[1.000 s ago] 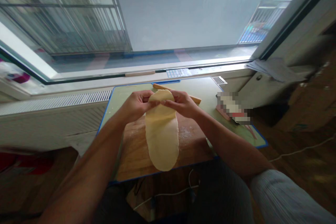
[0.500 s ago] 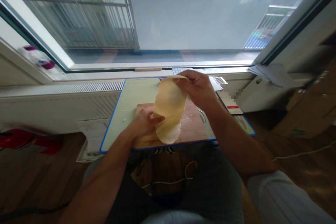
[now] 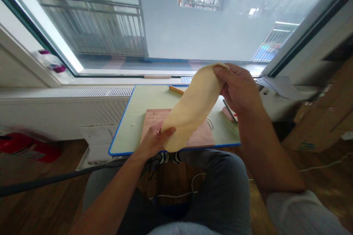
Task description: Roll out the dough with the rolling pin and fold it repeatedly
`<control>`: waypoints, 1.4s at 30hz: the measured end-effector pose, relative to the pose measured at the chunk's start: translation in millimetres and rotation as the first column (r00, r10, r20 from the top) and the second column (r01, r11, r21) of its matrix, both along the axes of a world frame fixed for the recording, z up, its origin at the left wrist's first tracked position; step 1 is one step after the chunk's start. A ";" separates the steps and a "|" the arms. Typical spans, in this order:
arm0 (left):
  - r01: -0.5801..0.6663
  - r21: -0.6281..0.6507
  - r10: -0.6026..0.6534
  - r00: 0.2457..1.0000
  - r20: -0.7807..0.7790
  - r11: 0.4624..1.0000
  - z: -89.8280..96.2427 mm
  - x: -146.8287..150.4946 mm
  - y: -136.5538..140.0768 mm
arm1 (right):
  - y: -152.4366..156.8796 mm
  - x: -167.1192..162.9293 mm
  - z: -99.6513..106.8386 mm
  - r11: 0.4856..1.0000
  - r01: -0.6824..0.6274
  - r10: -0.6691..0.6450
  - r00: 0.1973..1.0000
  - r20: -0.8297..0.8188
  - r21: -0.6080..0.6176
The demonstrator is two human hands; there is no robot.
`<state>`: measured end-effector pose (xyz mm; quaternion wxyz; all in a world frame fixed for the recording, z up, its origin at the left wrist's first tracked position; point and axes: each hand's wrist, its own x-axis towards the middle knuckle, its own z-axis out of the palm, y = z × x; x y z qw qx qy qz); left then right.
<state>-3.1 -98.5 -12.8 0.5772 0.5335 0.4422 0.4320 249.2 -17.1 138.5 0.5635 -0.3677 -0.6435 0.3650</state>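
Now the right hand [image 3: 237, 86] has swung up and rightward, pinching the dough sheet [image 3: 193, 105] by its top; the left hand [image 3: 154, 140] grips the lower end. It slants above the wooden board [image 3: 154, 116], green table [image 3: 127, 133] stretching leftward.

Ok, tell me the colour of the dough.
The dough is pale yellow, best seen in the head view.

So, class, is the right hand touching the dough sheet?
Touching. The head view shows the right hand pinching the dough sheet at its upper end, without a gap.
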 end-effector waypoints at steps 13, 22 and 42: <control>0.036 0.762 0.605 0.584 -0.541 0.647 -23.4 -71.6 18.5 | 34.7 51.1 -153.4 0.990 -0.014 0.062 0.935 0.350 -0.139; 0.093 0.637 0.477 0.582 -0.658 0.765 -19.8 -62.5 2.6 | 9.9 72.7 -173.6 0.968 0.238 -0.167 0.855 0.491 -0.085; -0.176 0.606 0.620 0.395 -0.678 0.775 -23.9 -67.1 16.7 | -44.0 63.8 -179.3 0.914 0.369 -0.262 0.856 0.446 -0.171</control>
